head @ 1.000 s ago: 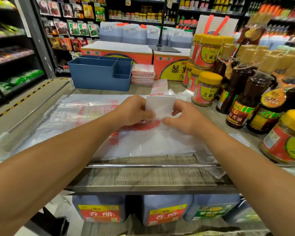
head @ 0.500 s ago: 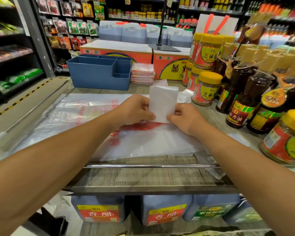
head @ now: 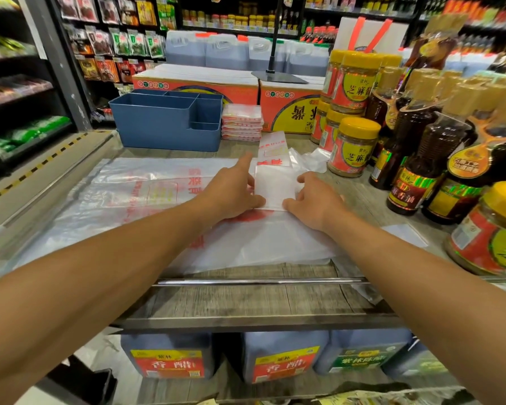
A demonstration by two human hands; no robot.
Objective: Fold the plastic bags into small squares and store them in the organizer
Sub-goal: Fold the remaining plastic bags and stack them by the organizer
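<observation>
Both forearms extend forward over the counter (head: pixel 246 296) toward its centre. The left hand (head: pixel 234 191) lies palm-down with the index finger pointing straight ahead; its thumb and remaining fingers rest against the left edge of the folded bag (head: pixel 275 185). Its grip is open, with fingers pressing rather than curling. The right hand (head: pixel 313 200) lies palm-down at the right edge of the folded bag, thumb on the near corner, fingers fairly straight; its grip is likewise open and pressing. The folded bag is a small white rectangle lying on top of the flat spread bags (head: pixel 146 197) that cover the counter. At the far left stands the blue organizer (head: pixel 164 124), well apart from both hands. Just to its right sits a stack of folded bags (head: pixel 241 122). Jars (head: pixel 352 147) and dark bottles (head: pixel 421 159) crowd the right side of the counter, near the right hand.
</observation>
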